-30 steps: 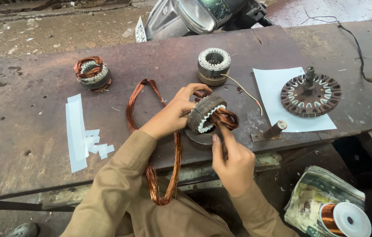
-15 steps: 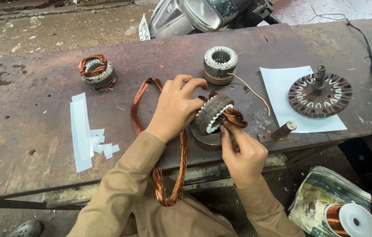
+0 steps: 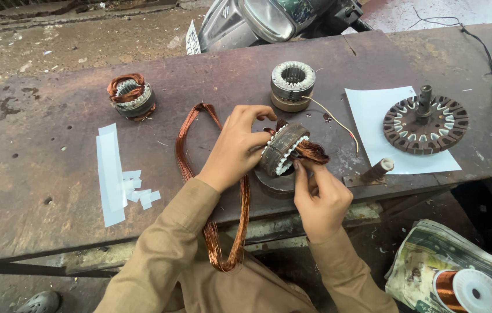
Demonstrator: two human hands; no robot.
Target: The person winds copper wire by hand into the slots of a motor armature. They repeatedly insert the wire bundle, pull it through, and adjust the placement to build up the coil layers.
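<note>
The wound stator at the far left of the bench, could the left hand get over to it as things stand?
Probably yes, but not freely. The bench between the left hand and the wound stator holds only the copper wire loop. But that hand grips the tilted stator, so it would need to let go first.

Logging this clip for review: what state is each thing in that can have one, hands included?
Left hand: gripping the held stator, tilted on edge.
Right hand: fingers pinching copper at the stator's right side.
Held stator: partly wound.
Loose coil: unspooled, draped over the table edge.
Left stator: wound, lying flat.
Middle stator: no copper visible, upright, leads trailing.
Flat stator: unwound, on paper.
Spool: holds wire.
</note>
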